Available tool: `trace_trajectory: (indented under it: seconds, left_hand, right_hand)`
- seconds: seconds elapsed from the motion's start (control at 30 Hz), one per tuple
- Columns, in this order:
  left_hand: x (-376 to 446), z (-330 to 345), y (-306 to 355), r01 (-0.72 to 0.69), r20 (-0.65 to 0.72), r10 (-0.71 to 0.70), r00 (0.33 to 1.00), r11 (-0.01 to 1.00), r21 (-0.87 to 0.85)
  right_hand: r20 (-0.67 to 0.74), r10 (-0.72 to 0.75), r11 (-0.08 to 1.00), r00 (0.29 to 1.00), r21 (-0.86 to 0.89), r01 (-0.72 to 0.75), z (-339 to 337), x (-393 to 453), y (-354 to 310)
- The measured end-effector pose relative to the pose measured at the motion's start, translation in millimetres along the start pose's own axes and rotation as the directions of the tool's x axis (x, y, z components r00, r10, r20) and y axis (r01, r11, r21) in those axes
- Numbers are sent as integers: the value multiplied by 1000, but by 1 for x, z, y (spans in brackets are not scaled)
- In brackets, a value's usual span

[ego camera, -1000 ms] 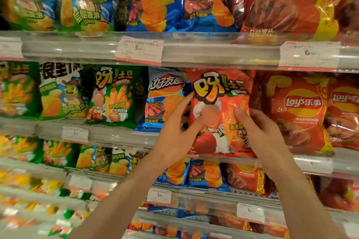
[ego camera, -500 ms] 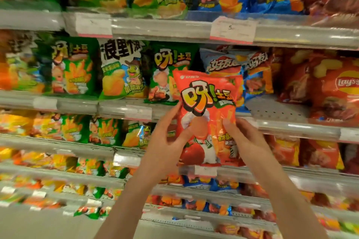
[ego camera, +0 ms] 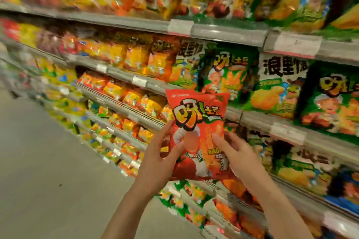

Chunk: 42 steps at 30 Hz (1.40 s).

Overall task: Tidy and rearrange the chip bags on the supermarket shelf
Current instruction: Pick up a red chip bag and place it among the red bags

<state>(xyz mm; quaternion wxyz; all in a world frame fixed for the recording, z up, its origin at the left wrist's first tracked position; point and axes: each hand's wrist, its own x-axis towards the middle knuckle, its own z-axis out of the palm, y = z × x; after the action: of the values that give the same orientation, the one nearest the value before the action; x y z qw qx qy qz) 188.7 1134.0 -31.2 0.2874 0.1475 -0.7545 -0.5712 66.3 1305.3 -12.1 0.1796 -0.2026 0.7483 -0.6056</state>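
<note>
Red chip bag (ego camera: 196,134), upright, uncrumpled

A supermarket snack aisle: long grey metal shelves (ego camera: 223,32) run from nine to three o'clock, crammed with bright chip bags (ego camera: 226,72) and white price tags (ego camera: 297,44).

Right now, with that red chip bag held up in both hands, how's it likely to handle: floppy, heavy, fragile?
The red chip bag looks puffed and stands upright above the left hand and right hand, so probably light and fairly self-supporting. Its glossy film may be slippery. The chips inside likely crush under a hard grip.
</note>
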Motion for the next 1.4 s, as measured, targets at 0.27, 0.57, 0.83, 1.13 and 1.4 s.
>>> trace_trajectory:
  seconds: [0.27,0.57,0.83,1.13,1.4]
  left_hand:
    - [43,-118,-44,56,-201,-69,977,996,-71]
    - [163,-246,-84,101,-311,-93,946,995,9]
    - [257,-365,-125,92,-414,-50,909,992,82]
    - [361,-467,-198,68,-337,-47,940,996,51]
    - [500,-554,-226,-14,-36,11,999,996,-86]
  right_hand:
    - [225,-16,997,974,82,-2,139,86,-12]
    - [352,-92,976,932,217,15,284,221,-49]
    - [485,-107,969,868,246,-18,419,329,-92]
    - [363,-85,986,928,166,26,525,418,-109]
    - [180,27,976,983,208,-65,600,499,-151]
